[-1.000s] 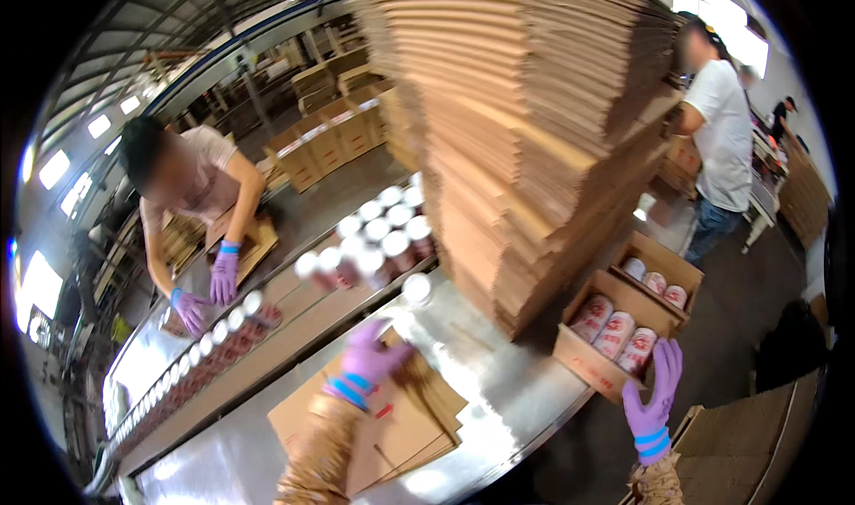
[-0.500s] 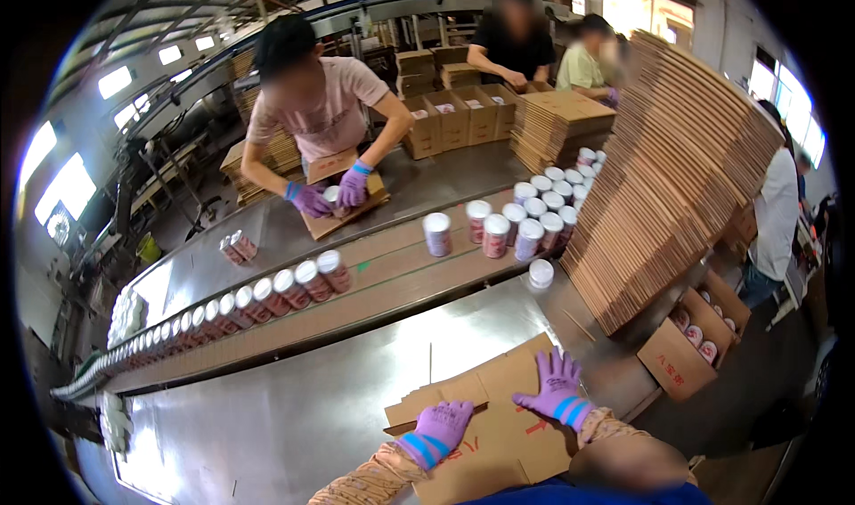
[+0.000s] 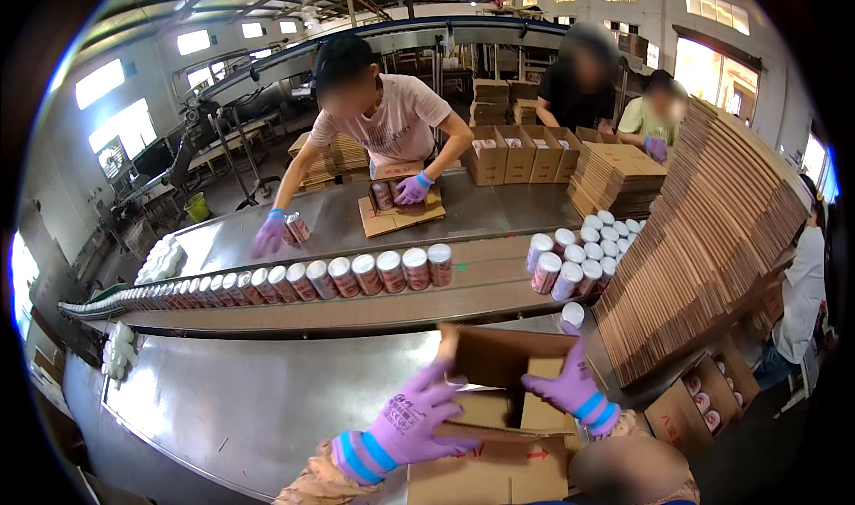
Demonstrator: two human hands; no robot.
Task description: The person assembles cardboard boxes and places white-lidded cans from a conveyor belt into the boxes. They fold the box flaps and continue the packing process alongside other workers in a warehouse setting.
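Observation:
An opened-up cardboard box (image 3: 490, 462) stands in front of me on the metal table, its flaps raised and its inside showing bare cardboard. My left hand (image 3: 405, 420), in a purple glove with blue bands, is at the box's left side with its fingers spread. A flap beyond those fingers is smeared by motion. On the right side, my right hand (image 3: 574, 385), gloved alike, has the box wall between thumb and fingers. One white-lidded can (image 3: 573, 314) stands just beyond the right hand.
A tall leaning stack of flat cartons (image 3: 704, 247) rises at my right. Cans in a row (image 3: 365, 275) line the conveyor (image 3: 267, 315), and more cans (image 3: 592, 254) cluster at its right. Across it, a co-worker (image 3: 392, 122) handles cans and a box. Filled boxes (image 3: 699, 407) sit lower right.
The flat carton under my hands has been raised and opened into a box. The conveyor cans have advanced rightward. The co-worker's one hand has moved to two cans at the left.

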